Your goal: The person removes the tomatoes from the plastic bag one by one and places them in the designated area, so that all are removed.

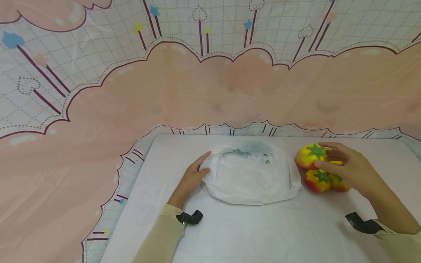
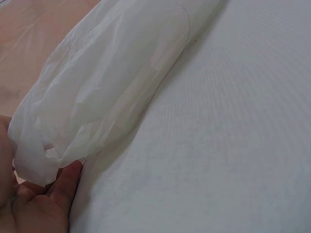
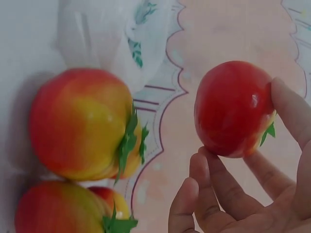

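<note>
A white plastic bag (image 1: 253, 179) with green print lies on the table. My left hand (image 1: 192, 179) grips its left edge; in the left wrist view, the crumpled bag (image 2: 97, 92) sits between the thumb and fingers (image 2: 65, 187). On the right, my right hand (image 1: 353, 166) pinches a red and yellow tomato (image 1: 309, 157) with a green leafy top between thumb and fingertips. The right wrist view shows this tomato (image 3: 233, 109) held up, apart from the others. Several more tomatoes (image 1: 317, 181) rest together under and beside the right hand, partly hidden by it.
The white table (image 1: 230, 233) has its far edge just behind the bag. A peach and white cloth (image 1: 213, 91) with drawn candles hangs behind and runs along the left side. Each wrist wears a black band (image 1: 190, 217).
</note>
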The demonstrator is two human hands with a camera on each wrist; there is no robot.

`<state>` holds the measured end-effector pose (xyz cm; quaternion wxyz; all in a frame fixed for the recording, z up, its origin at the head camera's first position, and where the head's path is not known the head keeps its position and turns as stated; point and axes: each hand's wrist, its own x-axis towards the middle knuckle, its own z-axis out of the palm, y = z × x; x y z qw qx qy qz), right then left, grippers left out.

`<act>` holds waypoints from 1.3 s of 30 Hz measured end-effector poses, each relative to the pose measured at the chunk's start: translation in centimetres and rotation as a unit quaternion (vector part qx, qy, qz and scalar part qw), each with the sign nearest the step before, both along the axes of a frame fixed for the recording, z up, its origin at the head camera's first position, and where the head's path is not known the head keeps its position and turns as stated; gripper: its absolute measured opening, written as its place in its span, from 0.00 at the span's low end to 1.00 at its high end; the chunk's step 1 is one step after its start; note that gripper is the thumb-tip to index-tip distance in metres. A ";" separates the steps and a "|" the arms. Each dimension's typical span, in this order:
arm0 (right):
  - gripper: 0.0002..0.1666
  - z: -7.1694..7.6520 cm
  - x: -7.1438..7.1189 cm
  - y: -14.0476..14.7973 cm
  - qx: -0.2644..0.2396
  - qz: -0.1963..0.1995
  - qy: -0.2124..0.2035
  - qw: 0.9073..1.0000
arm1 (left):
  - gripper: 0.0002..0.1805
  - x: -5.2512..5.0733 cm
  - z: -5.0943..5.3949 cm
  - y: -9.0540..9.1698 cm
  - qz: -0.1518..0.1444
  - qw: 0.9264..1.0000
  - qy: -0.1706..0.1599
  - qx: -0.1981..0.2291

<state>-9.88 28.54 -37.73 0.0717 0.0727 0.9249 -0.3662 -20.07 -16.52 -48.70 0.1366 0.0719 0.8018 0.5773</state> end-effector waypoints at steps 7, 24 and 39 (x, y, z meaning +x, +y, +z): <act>0.54 -0.5 0.4 1.6 -0.008 -0.018 -0.001 1.000 | 0.32 0.0 0.0 0.0 0.001 1.000 -0.004 -0.002; 0.53 -1.3 2.1 5.4 0.020 -0.081 0.012 0.996 | 0.31 0.0 0.0 0.1 0.004 1.000 -0.004 -0.010; 0.47 -3.0 3.5 8.7 -0.022 -0.136 0.021 0.990 | 0.31 0.0 0.1 0.1 0.005 1.000 -0.009 -0.009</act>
